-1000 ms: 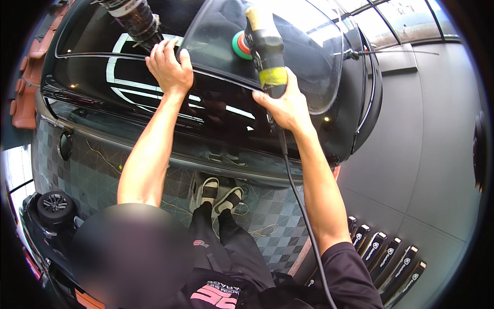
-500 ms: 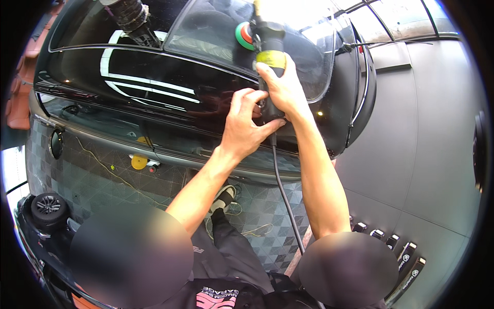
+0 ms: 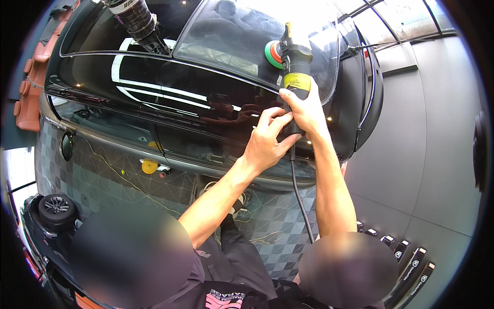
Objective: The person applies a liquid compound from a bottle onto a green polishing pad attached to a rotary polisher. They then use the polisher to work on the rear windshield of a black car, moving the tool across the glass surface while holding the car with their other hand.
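- Black corded handheld polishing machine with a yellow band [image 3: 294,67] lying on the glossy black car body panel [image 3: 206,103], long axis running straight away from the person, from handle end near the hands to head at the rear glass
- Round green-and-red polishing pad [image 3: 273,53] at the far head, on the left flank of the machine, pressed against or just off the tinted car window [image 3: 231,41]; contact not clear from this angle
- Right hand [image 3: 307,110] wrapped tight round the rear handle, fingers curled fully closed on it, the nearer hand to the machine
- Left hand [image 3: 265,141] brought across from the left, grip half closed, fingertips [image 3: 280,121] touching the handle's lower end just beside the right hand; whether pinching a switch or only resting, impossible to tell
- Black power cord [image 3: 298,195] dropping from the handle end down between the forearms toward the grey patterned floor [image 3: 128,180]
- Handle end itself hidden under both hands; pad face turned away and partly behind the machine body
- Well apart on the floor to the left: small yellow round disc [image 3: 150,166] and black tyre on a wheel [image 3: 55,206]; dark ribbed hose-like object [image 3: 136,20] cut off at the top edge
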`<state>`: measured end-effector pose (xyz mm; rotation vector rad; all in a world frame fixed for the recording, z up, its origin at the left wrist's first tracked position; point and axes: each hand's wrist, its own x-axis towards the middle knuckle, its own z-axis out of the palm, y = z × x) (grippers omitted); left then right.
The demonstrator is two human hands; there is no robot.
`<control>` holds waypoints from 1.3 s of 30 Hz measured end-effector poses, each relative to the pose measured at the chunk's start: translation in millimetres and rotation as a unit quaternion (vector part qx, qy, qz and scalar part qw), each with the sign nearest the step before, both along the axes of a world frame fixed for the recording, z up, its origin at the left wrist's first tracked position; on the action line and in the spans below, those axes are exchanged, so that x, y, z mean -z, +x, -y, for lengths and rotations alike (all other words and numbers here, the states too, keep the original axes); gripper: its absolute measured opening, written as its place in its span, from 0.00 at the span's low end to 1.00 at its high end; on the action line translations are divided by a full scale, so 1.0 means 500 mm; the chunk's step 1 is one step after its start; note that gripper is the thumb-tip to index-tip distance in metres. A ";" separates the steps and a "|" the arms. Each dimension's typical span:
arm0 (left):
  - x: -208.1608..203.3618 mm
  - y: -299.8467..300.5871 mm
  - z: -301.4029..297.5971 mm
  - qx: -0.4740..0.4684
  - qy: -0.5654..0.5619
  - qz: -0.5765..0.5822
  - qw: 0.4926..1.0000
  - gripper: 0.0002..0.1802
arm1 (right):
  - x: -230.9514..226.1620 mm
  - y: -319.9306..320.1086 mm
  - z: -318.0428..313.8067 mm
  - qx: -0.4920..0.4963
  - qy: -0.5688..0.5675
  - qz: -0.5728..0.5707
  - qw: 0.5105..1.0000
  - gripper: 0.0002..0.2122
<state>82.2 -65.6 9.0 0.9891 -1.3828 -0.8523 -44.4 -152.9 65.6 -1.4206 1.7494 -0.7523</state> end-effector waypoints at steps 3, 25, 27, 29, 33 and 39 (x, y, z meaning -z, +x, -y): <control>-0.002 -0.002 -0.010 -0.006 -0.003 0.002 1.000 0.31 | -0.008 0.003 -0.010 -0.024 0.000 -0.003 1.000 0.47; -0.044 0.001 0.246 -0.130 0.273 -0.096 0.948 0.66 | -0.042 0.058 -0.016 -0.147 -0.034 -0.231 0.961 0.53; -0.048 0.003 0.238 -0.129 0.273 -0.114 0.946 0.65 | -0.046 0.051 -0.013 -0.155 -0.017 -0.202 0.967 0.54; -0.054 0.012 0.231 -0.131 0.273 -0.114 0.946 0.65 | -0.041 0.056 -0.011 -0.155 -0.015 -0.183 0.971 0.54; -0.081 0.068 0.197 -0.121 0.292 -0.067 0.946 0.67 | -0.036 0.103 -0.026 -0.130 0.050 -0.140 0.980 0.52; -0.069 0.061 0.194 -0.104 0.274 -0.031 0.956 0.70 | -0.009 0.091 -0.036 -0.118 0.030 -0.083 0.989 0.51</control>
